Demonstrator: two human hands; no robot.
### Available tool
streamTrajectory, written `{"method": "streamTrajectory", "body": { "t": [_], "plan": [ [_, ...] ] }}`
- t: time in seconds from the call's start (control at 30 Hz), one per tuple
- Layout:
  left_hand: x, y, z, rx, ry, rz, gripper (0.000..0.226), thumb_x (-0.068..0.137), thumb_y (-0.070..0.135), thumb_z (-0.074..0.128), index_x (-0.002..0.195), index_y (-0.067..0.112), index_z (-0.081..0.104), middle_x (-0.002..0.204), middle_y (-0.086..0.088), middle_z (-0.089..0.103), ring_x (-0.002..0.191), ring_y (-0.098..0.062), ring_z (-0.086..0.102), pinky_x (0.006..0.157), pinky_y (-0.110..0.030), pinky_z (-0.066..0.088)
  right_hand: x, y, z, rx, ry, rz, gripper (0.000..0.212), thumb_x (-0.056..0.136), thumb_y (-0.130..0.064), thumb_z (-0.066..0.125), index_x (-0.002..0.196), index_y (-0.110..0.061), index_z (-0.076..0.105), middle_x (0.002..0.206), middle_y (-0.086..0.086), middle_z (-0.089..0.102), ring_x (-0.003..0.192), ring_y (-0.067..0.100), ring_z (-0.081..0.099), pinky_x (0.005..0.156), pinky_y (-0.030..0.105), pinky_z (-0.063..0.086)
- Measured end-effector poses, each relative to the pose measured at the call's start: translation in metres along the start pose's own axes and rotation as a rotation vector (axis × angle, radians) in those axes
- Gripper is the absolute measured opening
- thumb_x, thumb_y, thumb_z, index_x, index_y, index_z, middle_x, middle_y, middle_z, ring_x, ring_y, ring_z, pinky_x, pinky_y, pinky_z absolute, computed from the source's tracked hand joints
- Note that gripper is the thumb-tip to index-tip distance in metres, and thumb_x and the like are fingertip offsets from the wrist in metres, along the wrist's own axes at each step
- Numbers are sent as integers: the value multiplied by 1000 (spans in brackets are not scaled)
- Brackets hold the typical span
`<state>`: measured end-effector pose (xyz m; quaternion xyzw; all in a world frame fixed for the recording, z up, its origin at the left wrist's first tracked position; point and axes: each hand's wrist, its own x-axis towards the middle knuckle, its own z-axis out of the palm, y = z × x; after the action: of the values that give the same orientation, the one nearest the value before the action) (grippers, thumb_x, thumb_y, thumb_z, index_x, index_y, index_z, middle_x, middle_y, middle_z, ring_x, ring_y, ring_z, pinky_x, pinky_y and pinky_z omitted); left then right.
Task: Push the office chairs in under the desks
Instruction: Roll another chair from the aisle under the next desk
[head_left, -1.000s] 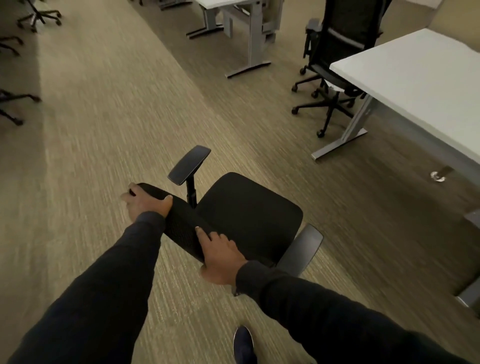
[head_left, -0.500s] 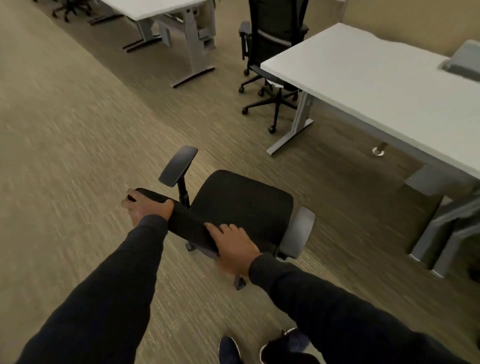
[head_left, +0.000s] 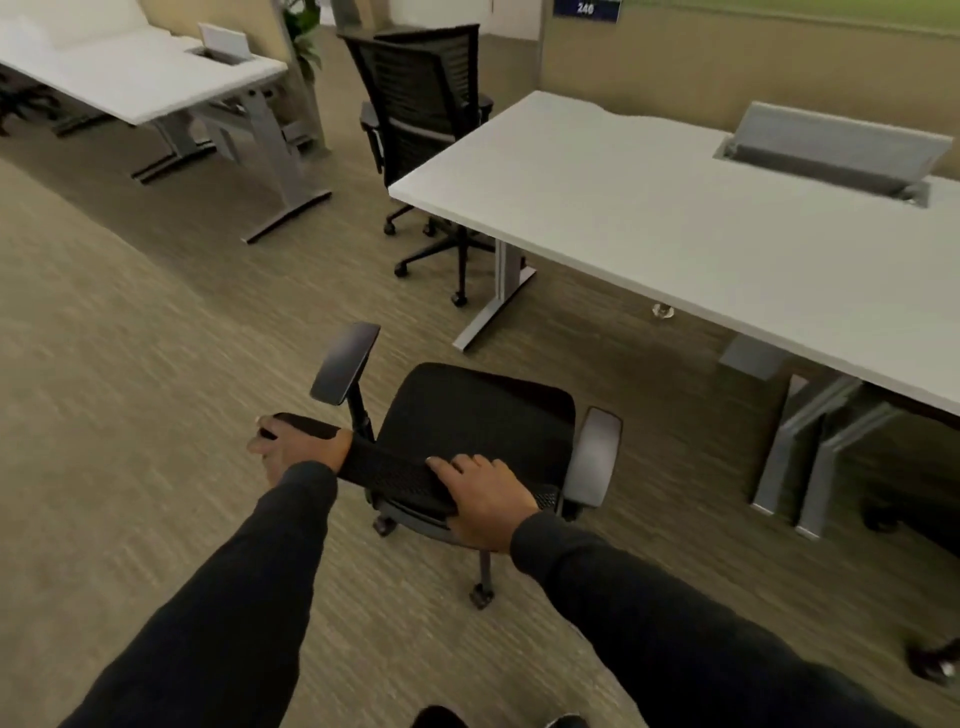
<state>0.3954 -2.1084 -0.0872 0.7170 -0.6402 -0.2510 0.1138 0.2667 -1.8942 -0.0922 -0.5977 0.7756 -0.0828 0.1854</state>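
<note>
Gripping one chair's backrest (head_left: 395, 475), two hands (head_left: 298, 447) (head_left: 480, 499); two desks (head_left: 675, 218) (head_left: 130, 78), two chairs.

Striped carpet floor (head_left: 130, 364), tan wall (head_left: 727, 57)

An office: white surfaces (head_left: 675, 208) on grey metal legs, black wheeled mesh chairs (head_left: 421, 104), striped carpet (head_left: 130, 364), numbered wall sign (head_left: 585, 9).

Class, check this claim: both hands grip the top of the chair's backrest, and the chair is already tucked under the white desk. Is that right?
Not quite. The left hand and right hand do grip the backrest, but the head view shows the chair on open carpet, short of the white desk.
</note>
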Motion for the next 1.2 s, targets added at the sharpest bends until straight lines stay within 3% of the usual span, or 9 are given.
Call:
{"method": "streamTrajectory", "body": {
  "t": [0.1,0.27,0.43,0.57,0.73,0.9,1.2],
  "plan": [
    [1,37,22,21,-45,57,119,67,47,86,153,7,15,144,-27,30,122,-49,49,94,-56,50,1,37,-21,-11,37,59,88,77,-64,32,153,-19,31,135,10,51,117,32,50,95,45,42],
    [10,97,54,85,-147,185,116,67,62,80,151,9,21,143,-25,33,124,-48,47,95,-55,48,16,98,-44,-48,43,192,76,81,-50,57,148,-21,36,133,9,53,117,31,52,96,45,43],
    [25,166,88,203,-253,359,107,72,70,71,149,9,29,144,-23,36,128,-45,43,100,-53,45,33,155,-65,-101,67,350,71,82,-56,57,143,-24,40,127,7,54,113,31,53,94,45,43],
    [32,225,119,357,-311,466,97,78,76,56,148,12,34,153,-26,28,141,-49,27,111,-59,32,44,191,-79,-182,162,565,65,80,-58,58,134,-22,48,123,8,55,111,33,52,93,46,41],
    [36,285,146,480,-362,583,88,85,75,45,152,19,32,159,-29,16,145,-53,14,117,-61,17,56,218,-95,-121,285,868,68,76,-53,62,134,-21,49,130,8,50,122,33,46,108,55,30],
    [39,337,172,514,-405,651,88,87,76,41,154,21,28,161,-29,8,146,-53,11,117,-63,17,61,258,-110,-37,348,848,89,82,-69,55,154,-26,29,159,9,29,148,31,22,119,58,12],
    [42,403,220,528,-374,674,91,85,78,43,155,22,27,163,-25,6,147,-51,7,118,-60,15,74,314,-131,-21,381,851,103,75,-91,28,157,-28,22,164,8,22,152,30,13,119,59,11]
  ]
}}
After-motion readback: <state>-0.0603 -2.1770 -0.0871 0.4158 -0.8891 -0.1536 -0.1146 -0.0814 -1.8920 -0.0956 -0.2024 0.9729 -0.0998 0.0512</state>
